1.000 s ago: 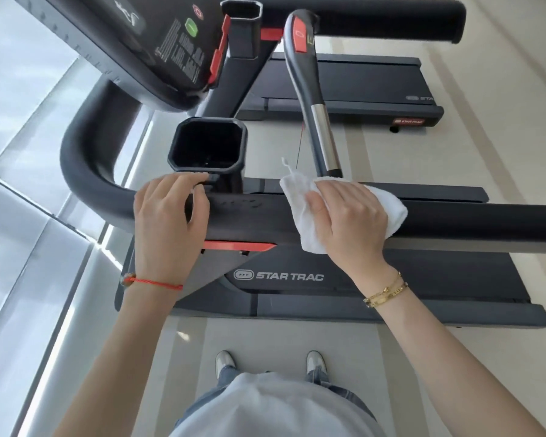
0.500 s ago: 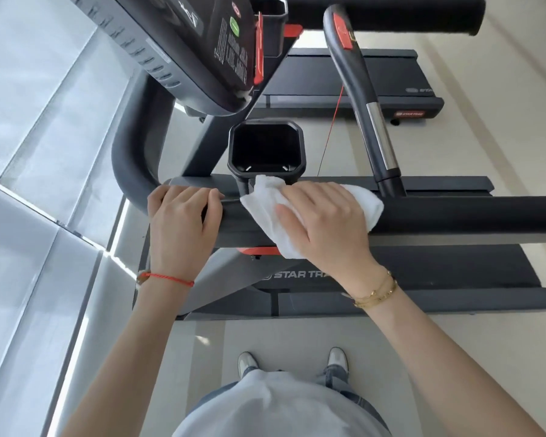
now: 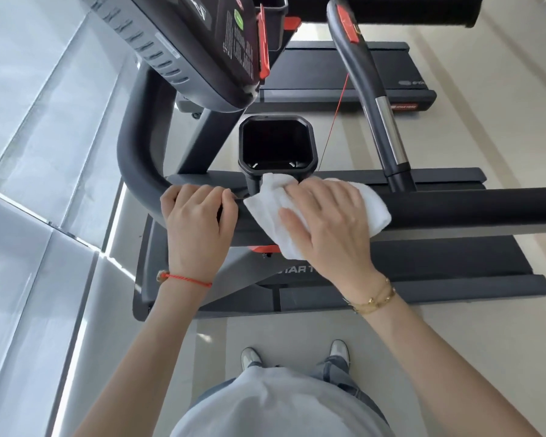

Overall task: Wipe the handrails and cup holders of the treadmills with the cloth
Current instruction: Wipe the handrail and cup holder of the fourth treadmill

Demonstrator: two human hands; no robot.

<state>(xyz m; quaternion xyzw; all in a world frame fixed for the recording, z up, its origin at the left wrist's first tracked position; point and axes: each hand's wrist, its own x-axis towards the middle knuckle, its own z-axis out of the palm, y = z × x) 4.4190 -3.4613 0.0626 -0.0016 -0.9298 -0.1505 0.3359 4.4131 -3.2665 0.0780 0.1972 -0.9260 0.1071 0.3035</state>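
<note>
A black padded handrail (image 3: 473, 208) runs across the middle of the view and bends upward at the left. My right hand (image 3: 325, 222) lies on a white cloth (image 3: 271, 197) draped over the rail, fingers curled over the rail's far side just below a black cup holder (image 3: 277, 143). My left hand (image 3: 196, 225) grips the rail beside the cloth, near the bend. The cloth's upper corner touches the cup holder's stem. A second cup holder (image 3: 273, 23) shows at the top, partly cut off.
The treadmill console (image 3: 183, 48) hangs over the upper left. An inner grip bar with a metal sensor strip (image 3: 388, 134) rises at the right. A red safety cord (image 3: 334, 118) hangs down. Another treadmill deck (image 3: 344, 74) lies beyond. A glass wall (image 3: 38, 152) stands to the left.
My right hand has slid the cloth leftward along the handrail, from right of the cup holder to just beside my left hand. My left hand stays on the rail.
</note>
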